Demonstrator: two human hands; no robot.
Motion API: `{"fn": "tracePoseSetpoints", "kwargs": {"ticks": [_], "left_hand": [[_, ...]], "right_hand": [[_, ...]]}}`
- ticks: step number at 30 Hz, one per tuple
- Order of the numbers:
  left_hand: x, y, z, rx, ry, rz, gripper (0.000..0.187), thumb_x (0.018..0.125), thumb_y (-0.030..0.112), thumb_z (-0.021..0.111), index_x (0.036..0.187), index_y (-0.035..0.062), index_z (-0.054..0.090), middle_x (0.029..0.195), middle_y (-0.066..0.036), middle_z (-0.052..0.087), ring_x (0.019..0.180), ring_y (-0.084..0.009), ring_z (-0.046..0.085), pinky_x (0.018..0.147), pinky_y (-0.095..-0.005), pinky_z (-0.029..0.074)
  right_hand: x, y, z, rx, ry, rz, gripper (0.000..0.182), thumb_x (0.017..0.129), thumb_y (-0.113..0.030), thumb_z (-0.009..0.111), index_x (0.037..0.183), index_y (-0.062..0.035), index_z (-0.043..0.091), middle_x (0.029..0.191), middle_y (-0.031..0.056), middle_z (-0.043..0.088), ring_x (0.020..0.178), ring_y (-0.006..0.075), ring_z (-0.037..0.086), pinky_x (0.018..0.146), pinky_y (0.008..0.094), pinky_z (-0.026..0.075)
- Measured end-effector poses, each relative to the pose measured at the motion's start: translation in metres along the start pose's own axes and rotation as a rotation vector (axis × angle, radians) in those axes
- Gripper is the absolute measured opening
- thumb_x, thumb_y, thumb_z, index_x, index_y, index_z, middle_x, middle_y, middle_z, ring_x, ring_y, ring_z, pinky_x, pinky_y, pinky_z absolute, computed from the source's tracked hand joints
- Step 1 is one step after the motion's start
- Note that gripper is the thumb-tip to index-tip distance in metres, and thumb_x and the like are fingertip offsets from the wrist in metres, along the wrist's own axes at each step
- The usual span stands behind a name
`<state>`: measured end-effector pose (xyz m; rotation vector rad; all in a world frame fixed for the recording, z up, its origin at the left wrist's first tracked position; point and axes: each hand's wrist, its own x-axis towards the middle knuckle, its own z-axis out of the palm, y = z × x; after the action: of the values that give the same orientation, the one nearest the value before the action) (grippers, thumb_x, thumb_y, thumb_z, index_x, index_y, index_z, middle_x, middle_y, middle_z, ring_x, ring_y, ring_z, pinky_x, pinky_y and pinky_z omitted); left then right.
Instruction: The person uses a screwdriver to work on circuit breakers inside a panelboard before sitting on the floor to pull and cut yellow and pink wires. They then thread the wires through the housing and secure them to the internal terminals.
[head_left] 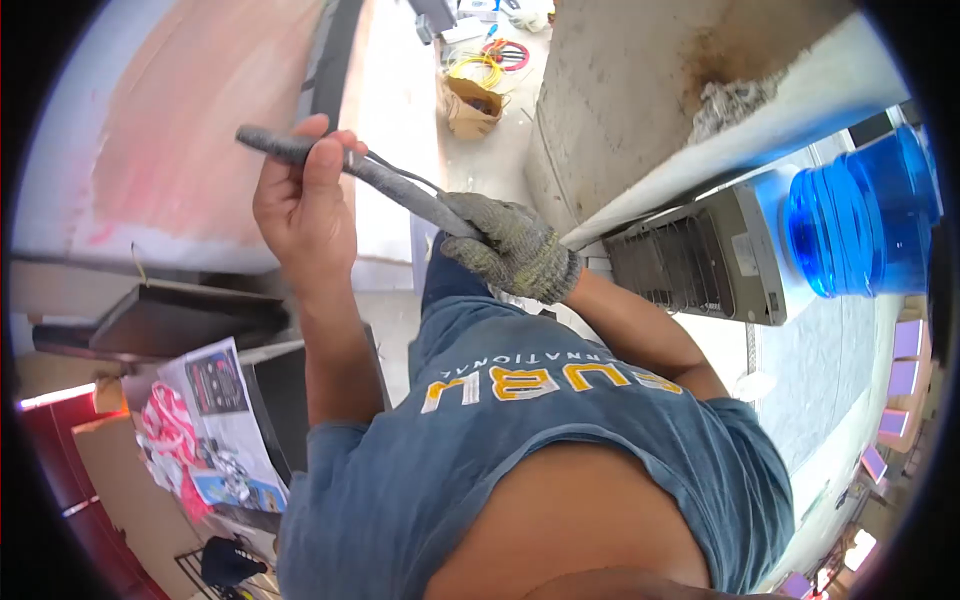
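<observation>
A long grey, rod-like thing [395, 188] with a rough, fabric-like surface slants across the upper middle, its blunt end at the upper left. My bare left hand [312, 195] is closed round it near that end, palm side up. On my right hand [515, 245] is a grey-green knitted glove, and its fingers are wrapped round the lower right end, which they partly hide. A thin dark cord [408, 172] runs beside the rod between the two hands.
Beyond my hands, a brown paper bag [472, 112] and coiled yellow and red cables [490, 65] lie on the floor. A blue water bottle [855, 220] tops a dispenser [700, 260] at right. Dark furniture [180, 320] and papers [220, 400] are at left.
</observation>
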<state>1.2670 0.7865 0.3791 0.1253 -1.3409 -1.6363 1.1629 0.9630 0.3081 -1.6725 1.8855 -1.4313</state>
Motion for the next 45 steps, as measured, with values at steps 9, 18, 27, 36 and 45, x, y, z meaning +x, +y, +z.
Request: {"fn": "tracePoseSetpoints", "kwargs": {"ticks": [9,18,27,36,45], "left_hand": [[0.203,-0.22,0.011,-0.051,-0.192,-0.17,0.021,0.091,0.006,0.065,0.11,-0.0017,0.062,0.093,-0.01,0.067,0.088,-0.0191,0.063,0.087,-0.0341,0.051],[0.438,-0.455,-0.041,0.653,-0.37,-0.5,0.093,0.07,0.032,0.086,0.143,0.0023,0.035,0.127,-0.02,0.051,0.117,-0.0262,0.052,0.087,-0.0396,0.049],[0.328,-0.57,-0.223,0.997,-0.908,-1.229,0.066,0.078,0.032,0.077,0.127,-0.0041,0.054,0.12,-0.025,0.06,0.108,-0.0282,0.06,0.087,-0.036,0.049],[0.261,-0.59,-0.286,0.948,-0.408,-1.507,0.06,0.079,0.03,0.075,0.125,-0.0042,0.055,0.117,-0.023,0.061,0.106,-0.0271,0.06,0.087,-0.0356,0.049],[0.253,-0.677,-0.186,0.751,-0.013,-1.618,0.055,0.081,0.027,0.073,0.123,-0.0044,0.057,0.115,-0.021,0.063,0.105,-0.026,0.061,0.086,-0.0351,0.049]], "right_hand": [[0.15,0.179,-0.048,0.09,0.219,0.348,0.043,0.087,-0.026,0.067,0.124,-0.0062,0.058,0.093,0.0157,0.068,0.084,0.0315,0.067,0.077,0.0389,0.052],[0.393,0.439,-0.12,-0.297,0.684,0.548,0.027,0.089,-0.026,0.061,0.112,-0.0109,0.062,0.095,0.0162,0.068,0.089,0.0304,0.065,0.08,0.0386,0.051],[0.478,0.542,-0.268,-0.497,0.86,0.741,0.039,0.087,-0.03,0.061,0.118,-0.0069,0.064,0.11,0.0172,0.068,0.104,0.0291,0.065,0.091,0.0374,0.048],[0.595,0.594,-0.342,-0.606,0.845,0.632,0.045,0.087,-0.04,0.063,0.123,-0.0137,0.063,0.103,0.0144,0.07,0.093,0.0264,0.067,0.084,0.037,0.05],[0.73,0.686,-0.406,-0.718,0.368,0.447,0.044,0.089,-0.045,0.062,0.116,-0.0113,0.068,0.096,0.0126,0.071,0.09,0.025,0.067,0.082,0.0354,0.05]]}}
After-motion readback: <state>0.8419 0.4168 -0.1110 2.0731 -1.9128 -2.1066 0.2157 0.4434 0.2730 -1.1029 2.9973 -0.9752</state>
